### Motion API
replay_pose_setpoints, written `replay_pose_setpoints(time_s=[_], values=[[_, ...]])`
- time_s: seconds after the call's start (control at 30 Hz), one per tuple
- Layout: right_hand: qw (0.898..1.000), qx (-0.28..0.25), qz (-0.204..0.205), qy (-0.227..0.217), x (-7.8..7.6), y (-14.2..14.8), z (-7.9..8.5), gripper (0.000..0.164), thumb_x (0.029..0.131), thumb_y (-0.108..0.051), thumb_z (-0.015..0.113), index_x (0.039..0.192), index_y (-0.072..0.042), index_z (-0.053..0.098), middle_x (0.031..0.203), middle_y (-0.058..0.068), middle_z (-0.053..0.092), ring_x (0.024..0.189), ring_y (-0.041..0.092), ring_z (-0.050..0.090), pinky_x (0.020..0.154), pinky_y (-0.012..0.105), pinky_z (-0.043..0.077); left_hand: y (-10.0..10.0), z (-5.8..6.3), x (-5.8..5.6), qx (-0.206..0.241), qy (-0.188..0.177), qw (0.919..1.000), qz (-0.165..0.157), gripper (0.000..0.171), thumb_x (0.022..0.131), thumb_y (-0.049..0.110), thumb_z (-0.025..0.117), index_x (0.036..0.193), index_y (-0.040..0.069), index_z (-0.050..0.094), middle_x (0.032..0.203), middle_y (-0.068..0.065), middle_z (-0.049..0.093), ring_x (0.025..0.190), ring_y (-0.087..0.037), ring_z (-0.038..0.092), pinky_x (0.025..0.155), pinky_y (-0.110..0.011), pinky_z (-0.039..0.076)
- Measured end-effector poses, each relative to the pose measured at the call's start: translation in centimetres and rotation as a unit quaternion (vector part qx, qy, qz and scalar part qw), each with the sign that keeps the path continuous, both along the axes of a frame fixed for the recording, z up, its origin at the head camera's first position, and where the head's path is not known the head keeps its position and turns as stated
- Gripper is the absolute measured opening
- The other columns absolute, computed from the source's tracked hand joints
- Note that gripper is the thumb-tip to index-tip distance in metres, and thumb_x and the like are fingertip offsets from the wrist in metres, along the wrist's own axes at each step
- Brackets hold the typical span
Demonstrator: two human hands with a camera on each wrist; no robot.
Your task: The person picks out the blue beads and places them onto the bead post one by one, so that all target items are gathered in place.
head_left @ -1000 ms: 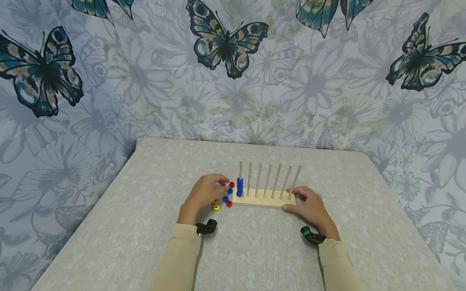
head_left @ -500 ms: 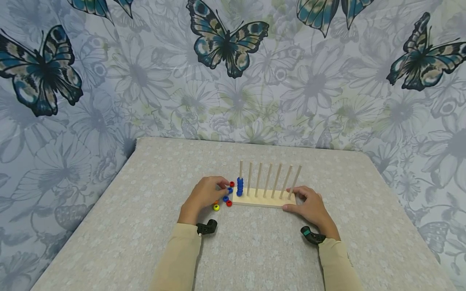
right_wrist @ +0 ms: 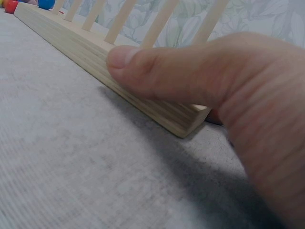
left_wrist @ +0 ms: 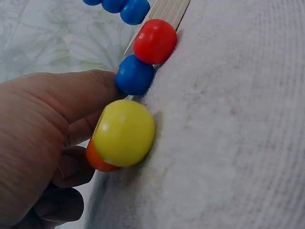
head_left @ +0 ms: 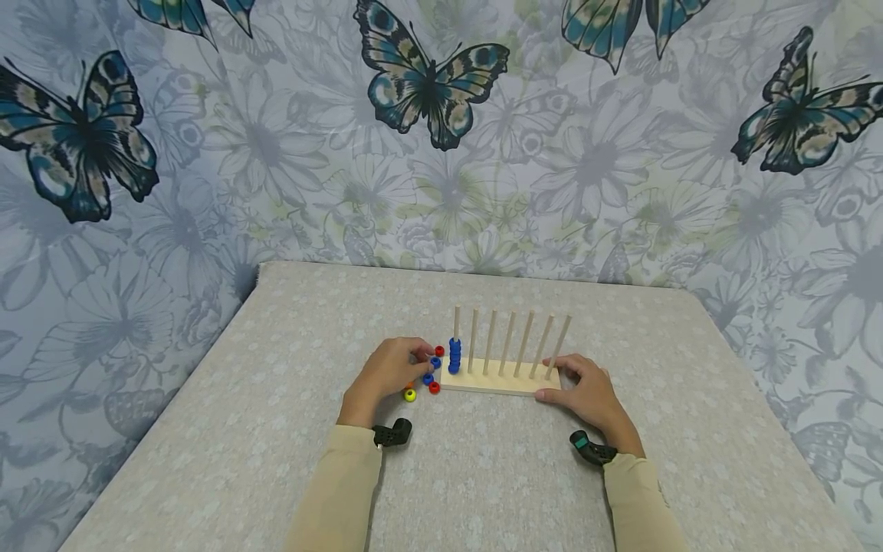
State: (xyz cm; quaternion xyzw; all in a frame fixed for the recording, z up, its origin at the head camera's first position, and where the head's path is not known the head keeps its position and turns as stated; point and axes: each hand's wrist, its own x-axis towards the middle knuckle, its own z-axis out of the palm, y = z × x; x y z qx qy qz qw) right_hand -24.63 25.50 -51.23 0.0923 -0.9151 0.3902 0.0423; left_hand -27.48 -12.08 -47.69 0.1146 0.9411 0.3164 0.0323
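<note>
A wooden peg board [head_left: 500, 381] with several upright pegs lies on the table. Several blue beads [head_left: 454, 356] are stacked on its leftmost peg. At the board's left end, my left hand [head_left: 389, 369] has thumb and forefinger at either side of a loose blue bead [head_left: 435, 362], pinching it. The thumb tip is hidden in the left wrist view behind another blue bead [left_wrist: 135, 75]. My right hand [head_left: 586, 391] grips the board's right end, thumb along the front side in the right wrist view, the other fingers mostly hidden.
Around the left hand lie a yellow bead [head_left: 410, 395], a red bead [head_left: 434, 388] and a farther red bead [head_left: 439, 350]. An orange bead [left_wrist: 98, 160] is partly hidden behind the yellow one. A patterned cloth [head_left: 483, 475] covers the table; a butterfly-print wall [head_left: 441, 199] stands behind.
My left hand has lowered slightly, and its thumb and forefinger have closed in on the blue bead beside the board. The right hand and the board have stayed in place.
</note>
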Motion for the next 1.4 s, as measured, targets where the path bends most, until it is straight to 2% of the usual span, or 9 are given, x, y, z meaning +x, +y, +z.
replay_pose_setpoints(time_s=[0.5,1.03,1.4], values=[[1.000,0.003,-0.002,0.001,0.06,-0.02,-0.02,0.061,0.068,-0.058,0.087,0.120,-0.031,0.069,0.112,-0.003,0.066,0.094,0.020,0.050,0.085,0.039,0.024,0.20,-0.25,-0.12,-0.010,0.001,0.9999,-0.001,0.018,0.091,0.030,0.075,0.109,0.029,0.074,0.094,0.015,0.069,0.093,-0.008,0.063,0.090,-0.040,0.053],[1.000,0.012,-0.006,-0.003,0.07,-0.05,0.35,0.061,0.069,-0.056,0.087,0.121,-0.028,0.070,0.113,-0.001,0.067,0.096,0.020,0.051,0.090,0.041,0.028,0.32,-0.18,-0.28,-0.017,0.016,0.9994,-0.025,0.019,0.092,0.028,0.074,0.111,0.024,0.074,0.096,0.010,0.068,0.089,-0.010,0.060,0.090,-0.038,0.053],[1.000,0.009,-0.005,-0.002,0.12,-0.14,0.14,0.061,0.069,-0.057,0.087,0.120,-0.029,0.070,0.111,-0.002,0.067,0.096,0.020,0.051,0.090,0.042,0.027,0.26,-0.46,-0.28,-0.012,0.010,0.9997,-0.021,0.019,0.091,0.029,0.075,0.109,0.025,0.074,0.095,0.012,0.068,0.091,-0.009,0.061,0.091,-0.039,0.052]])
